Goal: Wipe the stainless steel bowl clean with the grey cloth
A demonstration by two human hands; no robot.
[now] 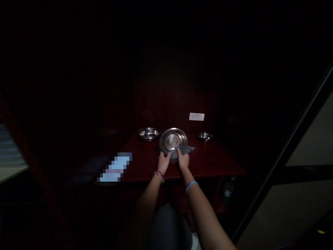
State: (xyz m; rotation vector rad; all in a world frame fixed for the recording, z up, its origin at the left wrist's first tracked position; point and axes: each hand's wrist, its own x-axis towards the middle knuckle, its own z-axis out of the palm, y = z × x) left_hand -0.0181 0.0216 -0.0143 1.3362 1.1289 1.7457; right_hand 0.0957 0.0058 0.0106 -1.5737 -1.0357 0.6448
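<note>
A round steel bowl (173, 139) is held up at a tilt over the dark red desk (205, 163). My left hand (163, 162) grips its lower left rim, thumb on the near face. My right hand (183, 160) is closed on a grey cloth (186, 150), which lies against the bowl's lower right edge; the fingers behind are hidden. One corner of the cloth sticks out to the right. A wide steel bowl (148, 134) stands at the back left of the desk, and a smaller steel bowl (205, 136) at the back right.
A white socket panel (196, 116) is on the back wall. A blurred light-blue item (116, 168) lies at the desk's left. Below the desk, at the right, stands a bottle (228, 190). A dark frame (286, 139) slants along the right side.
</note>
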